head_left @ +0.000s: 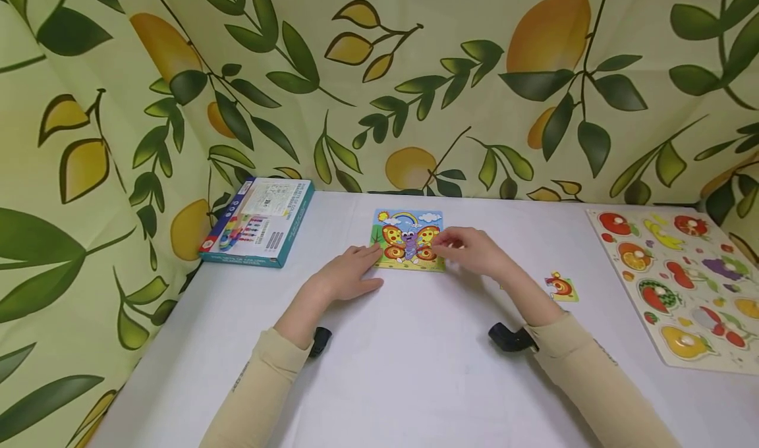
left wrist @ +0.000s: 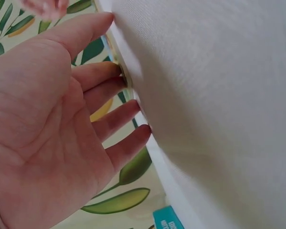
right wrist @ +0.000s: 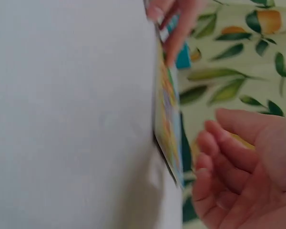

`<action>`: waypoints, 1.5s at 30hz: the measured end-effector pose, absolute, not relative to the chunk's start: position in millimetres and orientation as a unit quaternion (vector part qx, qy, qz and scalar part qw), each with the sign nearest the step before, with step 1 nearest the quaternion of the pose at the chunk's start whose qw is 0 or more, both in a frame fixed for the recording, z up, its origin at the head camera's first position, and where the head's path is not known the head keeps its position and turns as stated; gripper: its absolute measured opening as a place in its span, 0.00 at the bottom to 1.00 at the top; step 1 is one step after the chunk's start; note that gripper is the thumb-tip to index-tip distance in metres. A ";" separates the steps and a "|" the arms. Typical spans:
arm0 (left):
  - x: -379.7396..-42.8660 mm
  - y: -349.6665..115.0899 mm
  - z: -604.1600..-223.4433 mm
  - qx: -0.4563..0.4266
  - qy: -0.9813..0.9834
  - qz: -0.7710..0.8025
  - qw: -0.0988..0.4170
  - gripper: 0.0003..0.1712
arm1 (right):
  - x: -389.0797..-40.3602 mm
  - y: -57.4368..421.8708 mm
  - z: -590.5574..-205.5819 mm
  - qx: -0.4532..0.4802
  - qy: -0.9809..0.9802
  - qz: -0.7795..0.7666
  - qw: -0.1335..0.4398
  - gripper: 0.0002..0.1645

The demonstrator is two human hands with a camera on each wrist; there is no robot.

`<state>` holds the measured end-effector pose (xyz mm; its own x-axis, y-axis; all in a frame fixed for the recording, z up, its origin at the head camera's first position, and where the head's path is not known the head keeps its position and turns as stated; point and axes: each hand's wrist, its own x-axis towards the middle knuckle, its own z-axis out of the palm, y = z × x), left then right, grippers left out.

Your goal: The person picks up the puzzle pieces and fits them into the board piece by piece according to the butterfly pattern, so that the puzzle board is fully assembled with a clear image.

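A square butterfly jigsaw puzzle point(head_left: 410, 221) lies flat on the table, with a rainbow, sun and clouds across its top. At its lower left corner, my left hand point(head_left: 350, 273) rests its fingertips, the fingers spread and nearly straight; the left wrist view shows that palm and bare thumb. My right hand point(head_left: 468, 247) hovers at the puzzle's right edge. In the right wrist view its fingers point(right wrist: 207, 143) are loosely curled beside the thumb, with nothing visible between them, apart from the board. Loose puzzle pieces point(head_left: 563, 288) with red and orange wing pattern lie right of my right forearm.
A flat boxed set point(head_left: 255, 221) with teal sides lies at the back left. On the right is a wooden fruit peg board point(head_left: 649, 329). Behind the white table point(head_left: 409, 369) hangs a leaf-and-fruit patterned curtain point(head_left: 367, 132). Black wrist mounts point(head_left: 510, 337) stick out by the sleeves.
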<state>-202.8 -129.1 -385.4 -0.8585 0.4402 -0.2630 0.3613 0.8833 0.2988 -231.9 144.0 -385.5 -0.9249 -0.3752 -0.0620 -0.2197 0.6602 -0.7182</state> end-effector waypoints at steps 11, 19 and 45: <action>-203.3 -131.1 -387.2 0.219 0.954 0.126 0.164 0.40 | -190.4 240.9 -374.7 -0.109 0.954 -0.247 0.132 0.27; -203.3 -133.0 -387.3 0.222 0.951 0.138 0.167 0.39 | -181.9 254.9 -389.4 -0.113 0.957 -0.251 0.087 0.26; -201.4 -131.0 -384.8 0.220 0.947 0.156 0.174 0.36 | -235.6 123.8 -401.9 -0.068 0.830 -0.537 0.136 0.22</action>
